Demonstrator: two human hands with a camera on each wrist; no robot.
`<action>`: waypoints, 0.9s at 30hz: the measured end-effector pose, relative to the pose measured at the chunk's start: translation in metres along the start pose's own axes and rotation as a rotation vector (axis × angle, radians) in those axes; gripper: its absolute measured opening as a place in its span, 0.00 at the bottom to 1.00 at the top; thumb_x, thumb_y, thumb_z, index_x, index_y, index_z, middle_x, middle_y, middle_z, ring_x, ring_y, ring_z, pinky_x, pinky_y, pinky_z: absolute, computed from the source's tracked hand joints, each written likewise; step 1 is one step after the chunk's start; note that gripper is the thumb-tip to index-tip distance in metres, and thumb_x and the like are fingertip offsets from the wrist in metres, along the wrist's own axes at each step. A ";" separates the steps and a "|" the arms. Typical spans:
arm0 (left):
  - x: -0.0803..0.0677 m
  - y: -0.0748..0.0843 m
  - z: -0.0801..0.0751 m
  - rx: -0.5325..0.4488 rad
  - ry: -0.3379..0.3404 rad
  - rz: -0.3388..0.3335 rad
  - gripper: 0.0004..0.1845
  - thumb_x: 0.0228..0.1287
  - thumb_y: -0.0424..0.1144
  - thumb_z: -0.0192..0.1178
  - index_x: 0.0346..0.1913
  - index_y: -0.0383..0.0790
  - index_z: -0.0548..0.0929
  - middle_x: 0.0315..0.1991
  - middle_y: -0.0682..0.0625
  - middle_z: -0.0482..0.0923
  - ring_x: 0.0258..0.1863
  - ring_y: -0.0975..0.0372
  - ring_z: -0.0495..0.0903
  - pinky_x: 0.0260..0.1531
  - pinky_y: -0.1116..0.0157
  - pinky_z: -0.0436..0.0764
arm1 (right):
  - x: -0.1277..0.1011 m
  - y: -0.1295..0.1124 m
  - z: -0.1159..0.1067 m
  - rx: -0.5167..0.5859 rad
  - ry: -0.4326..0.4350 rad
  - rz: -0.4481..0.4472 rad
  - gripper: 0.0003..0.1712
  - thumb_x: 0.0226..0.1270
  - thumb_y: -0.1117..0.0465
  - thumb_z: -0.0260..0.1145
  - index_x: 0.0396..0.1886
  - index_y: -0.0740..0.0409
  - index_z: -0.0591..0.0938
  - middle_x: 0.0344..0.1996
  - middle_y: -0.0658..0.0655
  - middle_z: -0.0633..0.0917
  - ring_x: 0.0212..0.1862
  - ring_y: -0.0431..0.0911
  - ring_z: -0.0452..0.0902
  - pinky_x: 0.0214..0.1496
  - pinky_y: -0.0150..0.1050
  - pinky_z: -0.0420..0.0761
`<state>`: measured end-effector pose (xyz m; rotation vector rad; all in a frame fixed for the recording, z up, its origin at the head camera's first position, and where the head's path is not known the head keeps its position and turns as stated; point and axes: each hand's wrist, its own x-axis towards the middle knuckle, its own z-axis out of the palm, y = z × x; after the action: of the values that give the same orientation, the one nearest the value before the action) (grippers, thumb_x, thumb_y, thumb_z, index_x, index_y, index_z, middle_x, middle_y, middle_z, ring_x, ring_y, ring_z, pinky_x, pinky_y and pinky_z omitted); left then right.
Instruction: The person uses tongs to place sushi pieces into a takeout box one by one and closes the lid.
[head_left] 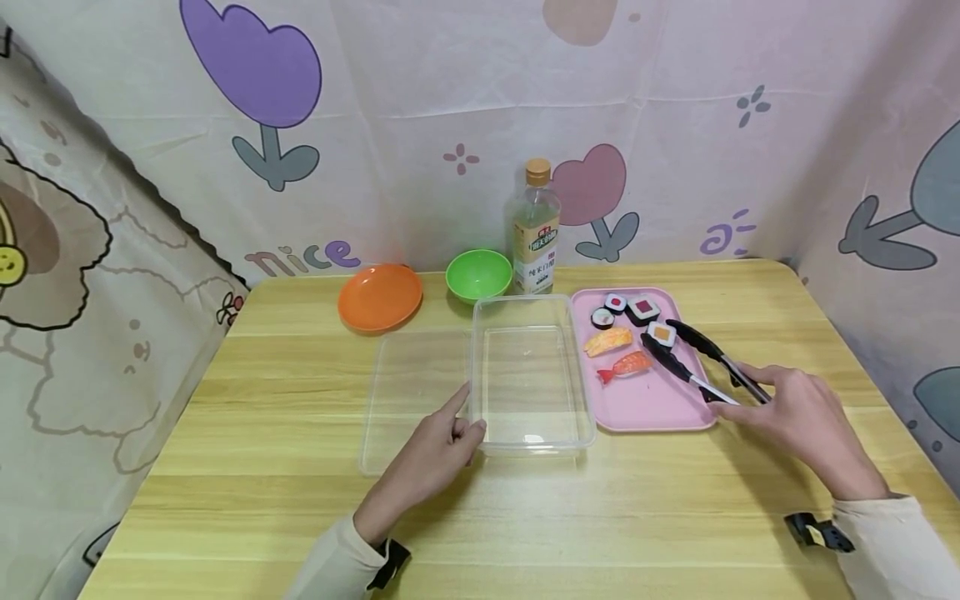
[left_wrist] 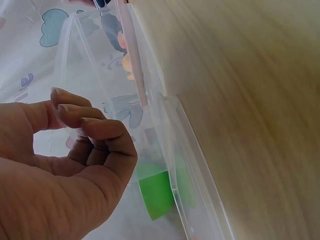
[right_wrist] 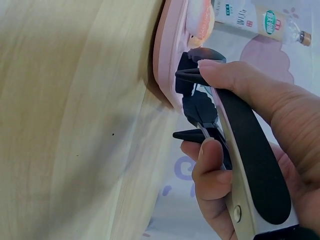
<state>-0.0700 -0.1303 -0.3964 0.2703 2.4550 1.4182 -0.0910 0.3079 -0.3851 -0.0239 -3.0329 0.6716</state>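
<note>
My right hand (head_left: pixel 798 412) grips black-and-silver tongs (right_wrist: pixel 250 150), thumb on one arm and fingers on the other. Their black tips stand on either side of a square sushi roll with an orange centre (head_left: pixel 662 334) on a pink tray (head_left: pixel 652 408). More toy sushi lies there: a shrimp nigiri (head_left: pixel 628 365), a yellow-orange nigiri (head_left: pixel 608 341) and several dark-edged rolls (head_left: pixel 642 309). My left hand (head_left: pixel 431 450) holds the near-left rim of a clear plastic box (head_left: pixel 534 446), thumb at the corner and index finger stretched along its side. In the left wrist view its other fingers are curled.
A clear flat lid (head_left: pixel 401 375) lies left of the box. Behind stand an orange plate (head_left: pixel 380 297), a green bowl (head_left: pixel 478 277) and a bottle with a yellow cap (head_left: pixel 536 242), close to the patterned cloth backdrop (head_left: pixel 405 167). The wooden table (head_left: pixel 600 533) extends toward me.
</note>
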 end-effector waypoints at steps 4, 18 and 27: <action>0.001 0.000 0.000 -0.003 -0.005 0.004 0.36 0.78 0.40 0.53 0.80 0.32 0.52 0.17 0.56 0.68 0.14 0.68 0.59 0.16 0.71 0.59 | -0.001 0.001 -0.003 0.003 -0.013 0.008 0.52 0.50 0.37 0.80 0.63 0.71 0.77 0.18 0.58 0.70 0.23 0.47 0.57 0.23 0.41 0.59; 0.001 0.000 0.001 -0.007 -0.004 0.001 0.36 0.78 0.40 0.53 0.80 0.32 0.52 0.16 0.56 0.68 0.14 0.68 0.59 0.16 0.71 0.59 | -0.005 -0.011 -0.021 0.006 0.056 -0.001 0.50 0.48 0.38 0.81 0.64 0.66 0.79 0.20 0.58 0.73 0.21 0.45 0.56 0.22 0.40 0.59; 0.001 0.000 0.000 -0.006 -0.006 0.000 0.36 0.78 0.40 0.52 0.80 0.31 0.51 0.17 0.56 0.69 0.14 0.67 0.59 0.15 0.71 0.59 | -0.005 -0.031 -0.035 0.038 0.117 -0.065 0.47 0.47 0.40 0.83 0.63 0.62 0.81 0.25 0.61 0.81 0.17 0.41 0.57 0.20 0.40 0.59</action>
<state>-0.0709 -0.1304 -0.3966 0.2732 2.4453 1.4232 -0.0851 0.2947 -0.3400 0.0348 -2.8956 0.6963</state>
